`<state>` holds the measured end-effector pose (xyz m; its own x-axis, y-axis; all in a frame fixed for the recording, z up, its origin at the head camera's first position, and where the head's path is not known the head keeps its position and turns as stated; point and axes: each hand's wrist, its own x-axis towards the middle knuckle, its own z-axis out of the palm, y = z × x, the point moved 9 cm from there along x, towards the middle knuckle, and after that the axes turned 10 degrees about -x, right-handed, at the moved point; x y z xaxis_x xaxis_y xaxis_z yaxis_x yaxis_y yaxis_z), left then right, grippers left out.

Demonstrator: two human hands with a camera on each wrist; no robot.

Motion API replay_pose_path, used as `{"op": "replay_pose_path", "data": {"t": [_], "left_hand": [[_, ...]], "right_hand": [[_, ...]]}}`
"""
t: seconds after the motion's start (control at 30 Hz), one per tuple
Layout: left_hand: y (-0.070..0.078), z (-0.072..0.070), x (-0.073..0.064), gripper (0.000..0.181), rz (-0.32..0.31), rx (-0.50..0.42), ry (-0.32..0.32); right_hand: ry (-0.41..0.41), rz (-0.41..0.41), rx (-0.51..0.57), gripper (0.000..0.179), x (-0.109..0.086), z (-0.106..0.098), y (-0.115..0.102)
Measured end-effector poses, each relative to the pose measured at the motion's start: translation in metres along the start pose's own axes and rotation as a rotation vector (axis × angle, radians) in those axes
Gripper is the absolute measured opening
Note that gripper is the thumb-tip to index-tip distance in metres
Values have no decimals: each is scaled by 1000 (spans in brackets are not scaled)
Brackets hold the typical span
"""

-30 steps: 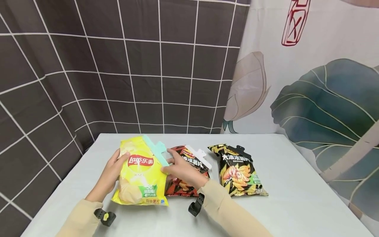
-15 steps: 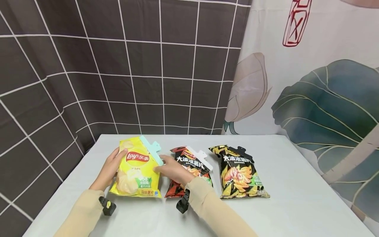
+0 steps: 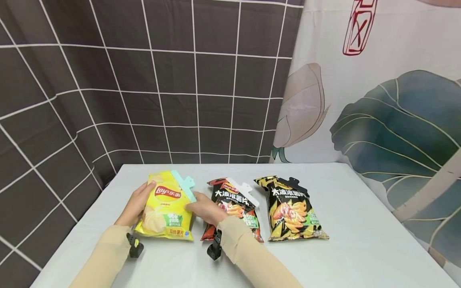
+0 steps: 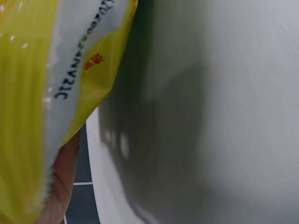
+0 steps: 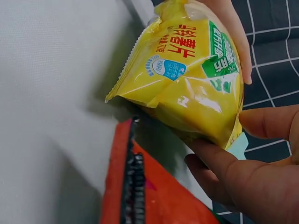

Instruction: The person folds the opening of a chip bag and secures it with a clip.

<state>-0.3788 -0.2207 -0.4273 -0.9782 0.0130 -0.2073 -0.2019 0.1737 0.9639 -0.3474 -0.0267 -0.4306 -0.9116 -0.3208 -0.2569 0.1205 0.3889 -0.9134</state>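
Note:
A yellow Lay's chip bag with a light-teal clip along its top right edge is held between both hands at the table's left. My left hand grips its left side, thumb on the front and the other fingers hidden behind. The right hand holds the right edge just below the clip; in the right wrist view its thumb lies on one side and fingers reach under the other. Shadow lies close beneath the bag; whether its bottom touches the table cannot be told.
A red-and-black chip bag with a white clip lies right beside the right hand, partly covered by it. Farther right lies a black-and-yellow chip bag with a black clip. A gridded dark cloth hangs behind the white table.
Both hands have brought the yellow chip bag slightly left and lower toward the table. The right hand has shifted left, uncovering more of the red-and-black bag. The other two bags stay put.

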Motion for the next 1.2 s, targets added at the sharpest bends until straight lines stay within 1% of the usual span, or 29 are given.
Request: {"op": "replay_pose_path", "data": {"t": [0.13,0.23,0.3,0.4,0.5,0.57,0.7,0.8,0.87,0.97,1.1,1.2], "left_hand": [[-5,-1,3,82,-24,50,12],[-7,-2,4,78,-54,64,6],[-8,-1,3,75,-73,62,-4],[-9,3,4,69,-96,37,-28],[-8,6,5,68,-99,32,-48],[-8,6,7,68,-99,40,-57],[-10,0,3,70,-111,90,-35],[-6,-5,-1,71,-102,141,2],[0,-9,-3,71,-79,205,37],[12,-8,-6,70,-31,314,64],[34,1,-11,69,68,457,75],[52,10,-15,69,153,550,91]], "right_hand": [[4,-16,14,60,2,2,1],[15,4,17,60,2,4,4],[18,29,13,59,2,6,6],[28,60,5,53,1,5,8],[31,67,17,50,1,4,7],[35,71,23,52,0,5,7],[26,65,21,57,-3,10,4],[36,52,2,60,-7,9,-2],[37,31,-21,62,-10,7,-8],[42,-1,-60,64,-16,-1,-13],[42,-54,-145,63,-23,-16,-18],[17,-103,-218,62,-29,-30,-22]]}}
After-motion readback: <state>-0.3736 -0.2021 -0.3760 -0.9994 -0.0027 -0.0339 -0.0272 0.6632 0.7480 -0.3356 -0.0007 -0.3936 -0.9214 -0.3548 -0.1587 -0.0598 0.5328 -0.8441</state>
